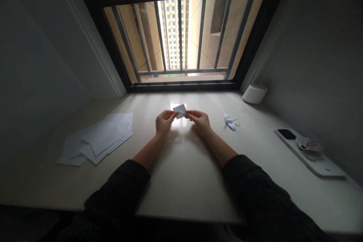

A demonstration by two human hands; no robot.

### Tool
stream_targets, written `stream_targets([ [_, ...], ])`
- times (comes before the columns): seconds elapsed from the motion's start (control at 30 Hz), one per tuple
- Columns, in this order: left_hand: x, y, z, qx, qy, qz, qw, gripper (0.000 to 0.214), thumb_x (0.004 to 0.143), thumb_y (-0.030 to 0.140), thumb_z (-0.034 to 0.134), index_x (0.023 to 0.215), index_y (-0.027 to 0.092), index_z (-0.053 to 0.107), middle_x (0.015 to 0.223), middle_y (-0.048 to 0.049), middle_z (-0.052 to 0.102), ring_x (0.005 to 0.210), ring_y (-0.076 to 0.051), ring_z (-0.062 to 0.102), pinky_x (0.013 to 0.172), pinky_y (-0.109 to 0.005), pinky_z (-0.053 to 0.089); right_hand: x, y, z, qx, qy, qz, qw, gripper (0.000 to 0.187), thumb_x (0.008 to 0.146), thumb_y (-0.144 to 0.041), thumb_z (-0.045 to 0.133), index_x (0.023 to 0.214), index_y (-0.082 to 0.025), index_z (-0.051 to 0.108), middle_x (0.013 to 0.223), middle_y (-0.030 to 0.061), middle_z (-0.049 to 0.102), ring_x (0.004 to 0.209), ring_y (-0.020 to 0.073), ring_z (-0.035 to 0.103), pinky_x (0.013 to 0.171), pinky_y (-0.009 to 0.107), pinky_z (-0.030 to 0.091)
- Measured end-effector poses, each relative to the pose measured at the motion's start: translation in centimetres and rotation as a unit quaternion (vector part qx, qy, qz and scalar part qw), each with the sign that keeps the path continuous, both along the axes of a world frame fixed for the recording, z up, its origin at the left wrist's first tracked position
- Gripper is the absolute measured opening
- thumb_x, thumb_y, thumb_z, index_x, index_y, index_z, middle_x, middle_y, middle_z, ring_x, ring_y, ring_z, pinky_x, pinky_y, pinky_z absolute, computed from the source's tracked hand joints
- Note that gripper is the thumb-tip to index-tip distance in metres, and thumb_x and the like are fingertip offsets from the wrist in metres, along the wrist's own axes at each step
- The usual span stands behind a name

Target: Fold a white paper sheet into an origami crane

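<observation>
Both my hands hold a small folded piece of white paper (179, 110) just above the pale table (181, 181), near its middle. My left hand (164, 123) pinches the paper's left edge with its fingertips. My right hand (200, 121) pinches the right edge, fingers curled. The paper is lifted slightly and tilted. Dark sleeves cover both forearms.
A loose pile of white paper sheets (98, 140) lies at the left. A folded paper crane (230, 121) sits right of my hands. A white round container (254, 93) stands at the back right. A tablet (310, 151) with a phone and small things lies far right. A barred window (181, 38) is ahead.
</observation>
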State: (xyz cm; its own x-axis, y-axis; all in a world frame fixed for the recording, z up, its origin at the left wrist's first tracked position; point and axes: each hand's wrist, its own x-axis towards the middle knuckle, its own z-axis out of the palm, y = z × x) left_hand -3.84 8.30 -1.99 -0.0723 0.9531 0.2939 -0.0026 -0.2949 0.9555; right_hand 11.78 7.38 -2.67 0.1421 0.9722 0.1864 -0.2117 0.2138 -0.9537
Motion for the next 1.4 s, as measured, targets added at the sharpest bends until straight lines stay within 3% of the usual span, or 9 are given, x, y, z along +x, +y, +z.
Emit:
stream_targets([
  [0.37, 0.4, 0.2, -0.3, -0.064, -0.083, 0.008, 0.994, 0.031, 0.059, 0.038, 0.079, 0.07, 0.012, 0.065, 0.07, -0.0036, 0.066, 0.065, -0.012, 0.06, 0.062, -0.025, 0.049, -0.2, -0.1, 0.1, 0.007, 0.012, 0.017, 1.0, 0.026, 0.056, -0.031, 0.078, 0.079, -0.019, 0.073, 0.075, 0.0051, 0.073, 0.074, 0.0196, 0.066, 0.071, 0.033, 0.048],
  [0.97, 0.5, 0.2, -0.4, -0.083, -0.077, -0.003, 0.994, 0.029, 0.059, 0.036, 0.078, 0.066, 0.013, 0.063, 0.066, -0.0023, 0.065, 0.061, -0.011, 0.059, 0.065, -0.026, 0.049, 0.5, 1.1, -1.4, -0.043, 0.04, 0.036, 0.998, 0.027, 0.054, -0.029, 0.078, 0.079, -0.019, 0.074, 0.07, 0.0049, 0.073, 0.07, 0.0183, 0.067, 0.073, 0.031, 0.047],
  [1.4, -0.1, 0.5, -0.6, -0.109, -0.08, -0.016, 0.991, 0.049, 0.053, 0.038, 0.082, 0.082, 0.016, 0.05, 0.066, -0.0041, 0.067, 0.062, -0.016, 0.064, 0.067, -0.032, 0.052, 0.6, 1.2, -1.4, -0.048, 0.041, 0.033, 0.997, 0.03, 0.052, -0.033, 0.081, 0.078, -0.019, 0.074, 0.069, 0.0046, 0.072, 0.064, 0.0165, 0.065, 0.07, 0.031, 0.048],
])
